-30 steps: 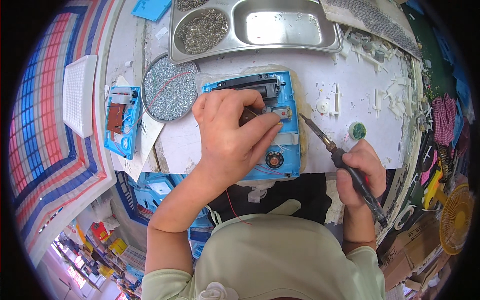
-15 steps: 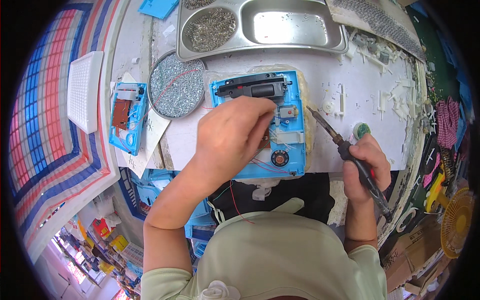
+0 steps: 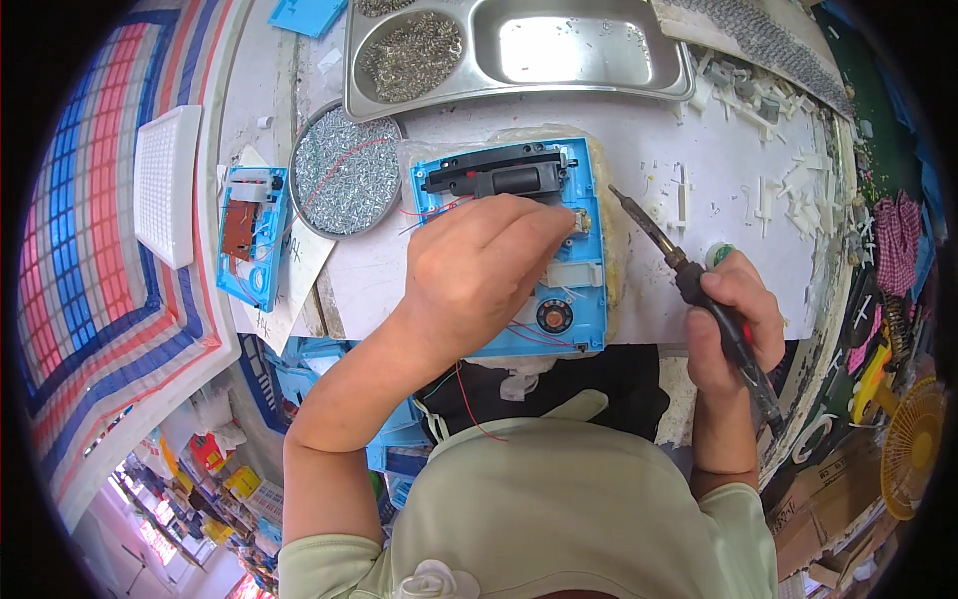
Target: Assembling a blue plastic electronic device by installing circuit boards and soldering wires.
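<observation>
A blue plastic casing (image 3: 596,334) lies open in front of me, with a black part (image 3: 514,181) across its far end and a round black speaker-like part (image 3: 554,315) near its close right corner. My left hand (image 3: 479,262) reaches over the casing, its thumb and fingers pinched together at a small metal part (image 3: 582,221) by the right side. Whatever the pinch holds is hidden. Thin red wires run out from beneath the hand. My right hand (image 3: 736,324) grips a soldering iron (image 3: 664,247), whose tip points up and left, just beyond the casing's right edge.
A round tray of small screws (image 3: 349,175) sits to the left, beside another blue casing half (image 3: 249,240). A metal compartment tray (image 3: 559,97) with small metal pieces stands behind. White plastic parts (image 3: 798,195) are scattered right. A green round item (image 3: 719,255) is near my right hand.
My left fingertips have moved right, onto the small metal part they were left of before. The casing has shifted slightly left, and the iron's tip has risen a little up and left.
</observation>
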Tool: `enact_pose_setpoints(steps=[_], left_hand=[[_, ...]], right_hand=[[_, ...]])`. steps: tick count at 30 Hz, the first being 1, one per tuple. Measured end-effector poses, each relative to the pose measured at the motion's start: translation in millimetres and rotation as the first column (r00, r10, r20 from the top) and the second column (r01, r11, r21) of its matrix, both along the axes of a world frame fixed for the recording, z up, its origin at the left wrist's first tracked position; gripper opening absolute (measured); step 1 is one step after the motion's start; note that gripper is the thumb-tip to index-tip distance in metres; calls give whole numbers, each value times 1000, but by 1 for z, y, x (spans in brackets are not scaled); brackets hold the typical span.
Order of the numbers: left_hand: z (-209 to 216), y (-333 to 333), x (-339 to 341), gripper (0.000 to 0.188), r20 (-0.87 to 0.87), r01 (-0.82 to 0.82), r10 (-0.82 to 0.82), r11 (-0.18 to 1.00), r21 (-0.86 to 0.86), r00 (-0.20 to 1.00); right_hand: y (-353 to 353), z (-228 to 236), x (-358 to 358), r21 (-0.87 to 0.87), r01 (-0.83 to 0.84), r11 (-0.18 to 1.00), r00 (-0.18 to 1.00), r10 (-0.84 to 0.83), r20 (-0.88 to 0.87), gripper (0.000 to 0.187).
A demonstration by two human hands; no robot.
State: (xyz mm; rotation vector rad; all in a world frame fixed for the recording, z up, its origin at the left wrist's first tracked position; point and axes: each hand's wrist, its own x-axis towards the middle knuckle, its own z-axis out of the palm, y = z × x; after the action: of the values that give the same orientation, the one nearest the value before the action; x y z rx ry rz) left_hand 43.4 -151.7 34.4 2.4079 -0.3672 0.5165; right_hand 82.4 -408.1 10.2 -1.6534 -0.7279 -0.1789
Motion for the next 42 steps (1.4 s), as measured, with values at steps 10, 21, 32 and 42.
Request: enact_pose_setpoints(steps=[10,21,32,42], left_hand=[[-6,-8,0,27,14,-33,32,996,79,999],[1,-13,-3,23,-51,-95,105,980,173,993],[0,-12,-2,22,-56,-85,99,976,202,994],[2,-13,-2,22,-77,-78,98,970,230,992]], right_hand=[[3,6,2,-41,-32,999,999,33,8,27],[2,9,1,-62,-44,997,999,46,22,26],[7,7,-1,-74,-68,995,997,71,40,28],[10,7,-1,-96,-66,993,995,73,69,29]])
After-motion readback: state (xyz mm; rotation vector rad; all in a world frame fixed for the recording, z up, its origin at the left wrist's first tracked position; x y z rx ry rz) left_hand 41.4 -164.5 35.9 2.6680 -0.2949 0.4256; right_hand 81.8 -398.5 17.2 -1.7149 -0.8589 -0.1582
